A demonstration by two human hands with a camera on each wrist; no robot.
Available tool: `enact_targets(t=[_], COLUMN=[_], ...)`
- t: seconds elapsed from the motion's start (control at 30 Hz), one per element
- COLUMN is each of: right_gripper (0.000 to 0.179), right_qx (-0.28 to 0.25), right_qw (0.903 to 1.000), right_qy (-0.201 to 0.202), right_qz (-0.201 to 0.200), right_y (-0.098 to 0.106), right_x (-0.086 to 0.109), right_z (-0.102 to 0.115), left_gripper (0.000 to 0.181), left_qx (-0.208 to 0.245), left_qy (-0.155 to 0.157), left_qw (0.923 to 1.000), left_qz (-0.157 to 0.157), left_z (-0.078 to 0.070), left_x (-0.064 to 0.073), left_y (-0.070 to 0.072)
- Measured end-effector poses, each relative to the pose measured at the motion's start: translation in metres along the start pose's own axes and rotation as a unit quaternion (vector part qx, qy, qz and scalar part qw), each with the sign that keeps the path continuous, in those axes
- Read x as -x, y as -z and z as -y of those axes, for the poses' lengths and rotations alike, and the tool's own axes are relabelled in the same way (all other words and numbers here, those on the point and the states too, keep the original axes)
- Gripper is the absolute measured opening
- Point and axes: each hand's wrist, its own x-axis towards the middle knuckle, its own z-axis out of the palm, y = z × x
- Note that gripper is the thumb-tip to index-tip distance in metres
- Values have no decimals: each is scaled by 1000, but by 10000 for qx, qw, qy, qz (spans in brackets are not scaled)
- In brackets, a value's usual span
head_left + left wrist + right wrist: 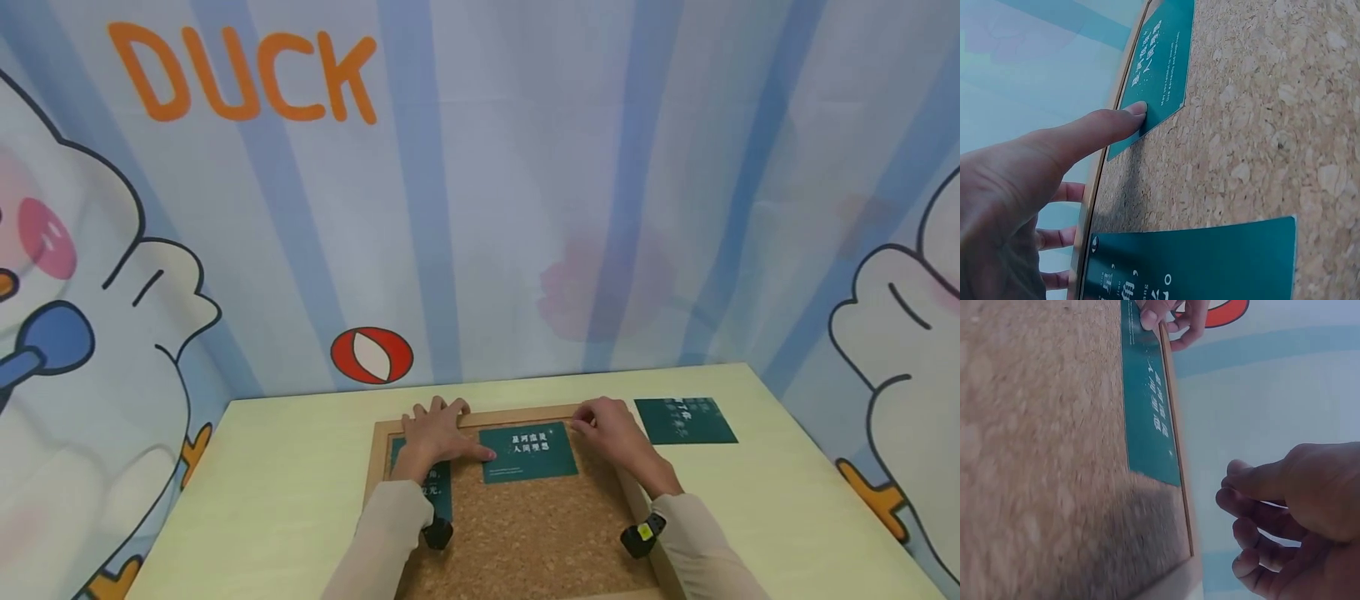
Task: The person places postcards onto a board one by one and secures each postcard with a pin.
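A green card [529,452] with white writing lies on a cork board [540,533] near its far edge. My left hand [438,437] presses the card's left end with a straight thumb [1110,124], its other fingers spread at the board's far wooden frame. Under the left wrist is a second green card [438,492], partly covered by the hand and sleeve. My right hand [611,429] hovers by the board's far right corner, fingers curled, thumb tip against the index finger [1230,499]. Nothing shows between those fingertips.
A third green card [686,420] lies on the pale yellow table [285,492], right of the board. Behind the table hangs a striped blue and white curtain [510,208] with cartoon prints. The board's raised wooden frame [378,458] borders the cork.
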Motion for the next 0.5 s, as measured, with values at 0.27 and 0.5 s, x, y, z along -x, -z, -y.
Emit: enact_targets(t=[0.27,0.5], right_gripper=[6,8], right_qx=[-210,-244], right_qw=[9995,9987], right_qy=[-223,-372], right_qz=[60,238], right_y=[-14,-21], right_x=[-14,-21], right_z=[0,-4], left_gripper=[87,87], left_qx=[-2,-16], left_qy=[32,40], left_qw=[10000,10000], left_qz=[24,22], left_z=[-1,-1], left_x=[1,1], left_y=[1,1])
